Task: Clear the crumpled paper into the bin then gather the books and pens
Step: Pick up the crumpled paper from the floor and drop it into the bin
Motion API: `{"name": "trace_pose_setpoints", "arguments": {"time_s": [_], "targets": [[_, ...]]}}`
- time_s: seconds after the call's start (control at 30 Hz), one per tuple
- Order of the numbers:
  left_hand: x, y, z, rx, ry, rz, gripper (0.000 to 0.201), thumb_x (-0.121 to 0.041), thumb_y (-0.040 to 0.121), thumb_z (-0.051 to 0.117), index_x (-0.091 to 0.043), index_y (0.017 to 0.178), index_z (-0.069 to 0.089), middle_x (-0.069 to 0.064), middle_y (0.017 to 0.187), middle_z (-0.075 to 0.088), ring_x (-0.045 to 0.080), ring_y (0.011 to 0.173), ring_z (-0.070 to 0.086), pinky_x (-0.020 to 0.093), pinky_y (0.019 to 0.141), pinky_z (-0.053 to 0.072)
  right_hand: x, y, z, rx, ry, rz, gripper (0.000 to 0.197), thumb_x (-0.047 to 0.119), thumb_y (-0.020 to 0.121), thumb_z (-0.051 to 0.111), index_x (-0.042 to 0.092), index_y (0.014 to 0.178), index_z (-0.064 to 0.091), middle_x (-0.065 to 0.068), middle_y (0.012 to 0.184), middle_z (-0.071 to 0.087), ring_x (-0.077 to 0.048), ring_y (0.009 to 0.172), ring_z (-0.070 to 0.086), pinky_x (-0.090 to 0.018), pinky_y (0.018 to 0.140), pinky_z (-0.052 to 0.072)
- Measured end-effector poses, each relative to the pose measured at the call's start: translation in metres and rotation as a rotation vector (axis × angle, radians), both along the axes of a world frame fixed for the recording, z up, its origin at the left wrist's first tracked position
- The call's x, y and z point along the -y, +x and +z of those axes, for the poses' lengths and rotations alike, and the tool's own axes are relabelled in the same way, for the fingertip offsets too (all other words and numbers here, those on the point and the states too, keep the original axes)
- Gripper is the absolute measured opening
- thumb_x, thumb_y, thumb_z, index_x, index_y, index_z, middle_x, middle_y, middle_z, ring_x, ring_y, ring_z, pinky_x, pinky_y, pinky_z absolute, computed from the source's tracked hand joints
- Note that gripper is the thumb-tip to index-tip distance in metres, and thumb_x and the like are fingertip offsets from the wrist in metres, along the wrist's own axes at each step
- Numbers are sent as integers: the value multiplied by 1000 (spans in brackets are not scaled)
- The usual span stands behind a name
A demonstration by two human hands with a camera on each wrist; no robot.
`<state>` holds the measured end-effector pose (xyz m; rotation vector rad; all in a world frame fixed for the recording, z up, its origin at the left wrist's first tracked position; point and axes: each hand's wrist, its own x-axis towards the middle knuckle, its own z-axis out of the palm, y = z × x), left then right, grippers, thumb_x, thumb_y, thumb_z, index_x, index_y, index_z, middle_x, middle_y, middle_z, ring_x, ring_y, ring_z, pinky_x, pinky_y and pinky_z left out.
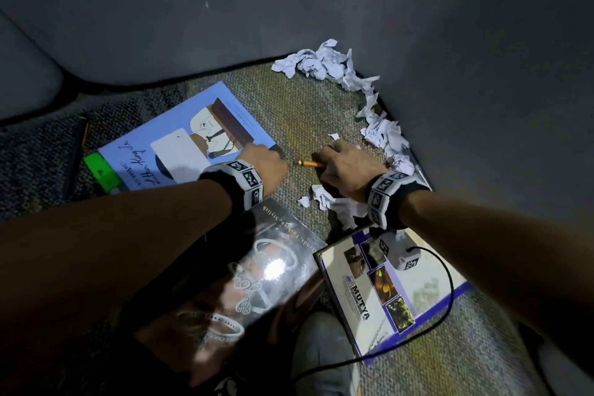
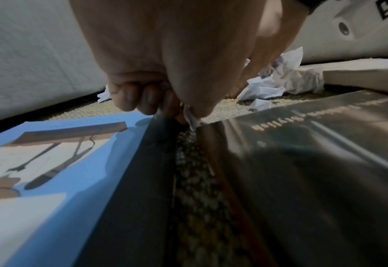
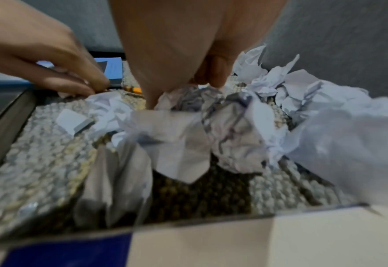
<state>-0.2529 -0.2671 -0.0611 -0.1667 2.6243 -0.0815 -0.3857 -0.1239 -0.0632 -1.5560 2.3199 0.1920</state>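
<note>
On the carpet, my left hand (image 1: 268, 157) sits at the corner of a light blue book (image 1: 180, 145). Its curled fingers pinch a small white paper scrap (image 2: 191, 120). My right hand (image 1: 331, 159) is just to the right, with thumb and fingers closed on a wad of crumpled paper (image 3: 188, 112). An orange pencil (image 1: 310, 164) lies between the hands, beside the right thumb. More crumpled paper (image 1: 321, 63) trails along the wall. A glossy dark book (image 1: 257, 267) and a white and blue book (image 1: 385, 292) lie nearer me. No bin is in view.
A green object (image 1: 103, 173) and a thin dark stick (image 1: 77, 151) lie left of the blue book. Grey upholstered walls (image 1: 450, 42) close the corner at back and right. A black cable (image 1: 445, 315) loops over the white and blue book.
</note>
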Motion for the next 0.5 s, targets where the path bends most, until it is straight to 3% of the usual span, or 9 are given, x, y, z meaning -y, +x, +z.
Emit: {"name": "trace_pose_setpoints", "arguments": {"time_s": [0.07, 0.17, 0.23, 0.33, 0.43, 0.5], "targets": [[-1, 0, 2, -47, 107, 75, 29, 0, 94, 34, -3, 121, 45, 15, 110, 58, 33, 98, 59, 39, 69, 42, -4, 0, -2, 72, -57, -33, 15, 25, 95, 51, 13, 103, 50, -6, 99, 49, -26, 82, 58, -42, 72, 53], [-10, -7, 7, -118, 293, 302, 37, 10, 91, 36, 5, 129, 35, 20, 97, 57, 37, 88, 59, 41, 65, 42, -9, -10, 1, 136, -276, -269, 14, 19, 95, 50, 10, 104, 55, -5, 100, 50, -21, 85, 51, -34, 78, 46], [-18, -14, 7, -180, 410, 391, 34, 6, 93, 43, 5, 127, 40, 23, 110, 57, 39, 98, 58, 43, 76, 44, -14, -25, 10, 140, -474, -477, 19, 20, 98, 43, 5, 101, 55, -8, 95, 50, -22, 83, 48, -31, 74, 37], [-38, -23, 11, -228, 504, 397, 27, 1, 95, 43, 3, 121, 50, 22, 118, 58, 37, 106, 57, 38, 86, 45, -23, -49, 22, 152, -627, -662, 28, 24, 101, 38, 2, 103, 56, -16, 102, 58, -32, 93, 55, -34, 79, 41], [-61, -28, 13, -180, 455, 363, 25, -1, 92, 46, -1, 117, 49, 21, 111, 60, 37, 98, 61, 37, 71, 45, -18, -51, 25, 274, -615, -707, 30, 28, 102, 34, 10, 112, 56, -9, 109, 60, -25, 99, 56, -34, 87, 43], [-70, -27, 8, -159, 442, 379, 22, -17, 96, 45, -3, 112, 53, 17, 103, 61, 35, 96, 62, 33, 67, 43, -1, -41, 28, 300, -609, -661, 32, 27, 101, 34, 9, 120, 52, -9, 105, 61, -23, 95, 57, -32, 85, 43]]}}
